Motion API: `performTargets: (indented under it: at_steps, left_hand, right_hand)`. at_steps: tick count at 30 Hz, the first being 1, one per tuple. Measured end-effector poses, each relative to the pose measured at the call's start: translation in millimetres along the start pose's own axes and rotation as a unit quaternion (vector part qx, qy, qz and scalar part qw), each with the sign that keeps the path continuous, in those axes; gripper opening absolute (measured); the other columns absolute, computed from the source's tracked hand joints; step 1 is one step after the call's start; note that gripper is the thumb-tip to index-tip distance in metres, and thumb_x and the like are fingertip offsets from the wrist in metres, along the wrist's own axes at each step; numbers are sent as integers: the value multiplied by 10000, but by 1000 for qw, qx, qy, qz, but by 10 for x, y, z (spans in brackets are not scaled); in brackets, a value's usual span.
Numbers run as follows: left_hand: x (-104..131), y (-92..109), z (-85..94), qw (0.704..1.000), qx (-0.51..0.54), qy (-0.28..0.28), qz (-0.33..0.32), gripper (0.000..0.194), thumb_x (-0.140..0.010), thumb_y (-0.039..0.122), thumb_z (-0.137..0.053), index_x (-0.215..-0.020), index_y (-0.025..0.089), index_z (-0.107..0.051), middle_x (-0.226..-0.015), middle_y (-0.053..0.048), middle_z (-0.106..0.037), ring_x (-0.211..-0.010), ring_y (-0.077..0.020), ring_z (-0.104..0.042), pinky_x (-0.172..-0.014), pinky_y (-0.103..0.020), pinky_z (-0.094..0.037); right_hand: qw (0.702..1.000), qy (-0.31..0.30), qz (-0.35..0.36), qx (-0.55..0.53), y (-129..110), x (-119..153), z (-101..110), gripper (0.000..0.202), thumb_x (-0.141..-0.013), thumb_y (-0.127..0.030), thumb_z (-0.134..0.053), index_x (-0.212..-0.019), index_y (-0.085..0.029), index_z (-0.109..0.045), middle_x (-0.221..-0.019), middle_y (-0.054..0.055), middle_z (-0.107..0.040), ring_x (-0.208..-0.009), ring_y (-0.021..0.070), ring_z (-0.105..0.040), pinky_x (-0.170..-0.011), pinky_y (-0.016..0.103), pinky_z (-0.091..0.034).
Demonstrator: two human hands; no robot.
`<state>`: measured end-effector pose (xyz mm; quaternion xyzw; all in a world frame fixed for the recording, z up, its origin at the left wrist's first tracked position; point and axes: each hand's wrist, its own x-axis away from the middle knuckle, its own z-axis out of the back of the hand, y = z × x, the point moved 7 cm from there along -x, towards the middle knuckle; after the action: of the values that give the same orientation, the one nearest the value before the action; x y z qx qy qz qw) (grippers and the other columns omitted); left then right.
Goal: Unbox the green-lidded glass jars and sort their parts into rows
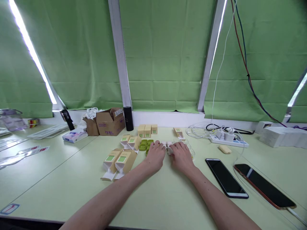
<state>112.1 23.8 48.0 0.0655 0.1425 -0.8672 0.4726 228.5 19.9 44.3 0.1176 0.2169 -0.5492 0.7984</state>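
Observation:
My left hand [155, 157] and my right hand [181, 157] are close together at the middle of the table, fingers bent down. Between them are small white pieces [169, 149], largely hidden by the fingers. My right fingers close on one of these; what my left fingers hold is hidden. Green square containers [143, 147] stand just left of my left hand. Clear, round-edged items [192, 152] lie partly behind my right hand. Open cardboard boxes with green labels [126, 160] lie on the left, with smaller ones [134, 142] behind them.
Several small closed boxes [147, 131] stand at the back, near a black cylinder [128, 118] and a brown carton [110, 123]. Another open box [178, 133] lies beyond my right hand. Two phones [226, 177], a power strip [229, 140] and tangled cables [199, 130] occupy the right.

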Motion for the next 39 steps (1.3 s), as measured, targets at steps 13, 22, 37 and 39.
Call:
performTargets:
  at_steps: [13, 22, 37, 39]
  left_hand:
    - [-165, -409, 110, 998, 38, 45, 35, 292, -810, 129, -594, -1087, 190, -660, -1212, -164, -656, -1283, -378, -415, -1048, -520, -327]
    - [-752, -1328, 169, 986, 41, 38, 155, 390, -847, 187, -554, -1231, 155, -611, -1171, -197, -685, -1255, -390, -391, -999, -514, -353]
    - [-1366, -1711, -440, 977, 5, -74, 201, 724, -795, 270, -645, -1475, 195, -409, -1423, -232, -507, -1404, -421, -321, -1088, -566, -300]
    - [-1394, -1708, -494, 976, 7, -87, 202, 710, -780, 278, -662, -1453, 213, -442, -1420, -222, -512, -1417, -432, -313, -1099, -585, -289]
  right_hand:
    - [989, -123, 51, -55, -540, 216, 18, 143, -944, -210, -538, -934, -216, -681, -913, 53, -779, -748, 191, -673, -608, 313, -219]
    - [981, -157, 59, -101, -631, 280, -67, 130, -948, -262, -552, -1001, -220, -663, -950, 51, -787, -795, 201, -695, -621, 305, -225]
    - [980, -158, 56, -106, -622, 254, -117, 133, -940, -292, -552, -1025, -233, -637, -948, 37, -786, -818, 220, -717, -608, 316, -208]
    - [980, -161, 57, -103, -624, 252, -118, 137, -941, -297, -553, -1031, -234, -636, -955, 38, -786, -824, 220, -717, -608, 318, -213]
